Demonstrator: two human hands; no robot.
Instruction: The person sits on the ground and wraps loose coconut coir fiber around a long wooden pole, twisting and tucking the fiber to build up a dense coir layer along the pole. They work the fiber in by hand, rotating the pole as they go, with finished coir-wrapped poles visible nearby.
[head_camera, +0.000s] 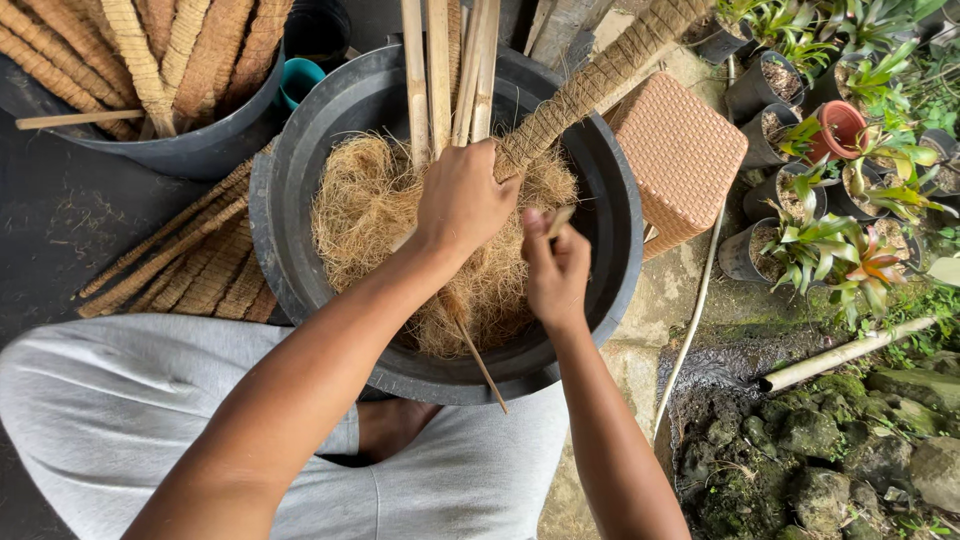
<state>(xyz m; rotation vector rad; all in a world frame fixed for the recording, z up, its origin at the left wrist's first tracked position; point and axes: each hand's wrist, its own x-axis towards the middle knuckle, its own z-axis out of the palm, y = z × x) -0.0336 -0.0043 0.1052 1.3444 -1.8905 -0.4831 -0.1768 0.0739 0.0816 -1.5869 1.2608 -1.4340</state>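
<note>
Gripping the fibre-wrapped pole (600, 75), which runs up-right from the left hand (462, 200), the right hand (555, 270) pinches a thin stick (560, 220) just below.

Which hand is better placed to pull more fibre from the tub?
Right hand, probably: it pinches only a small piece above the coconut fibre, while the left hand is clamped on the wrapped pole.
</note>
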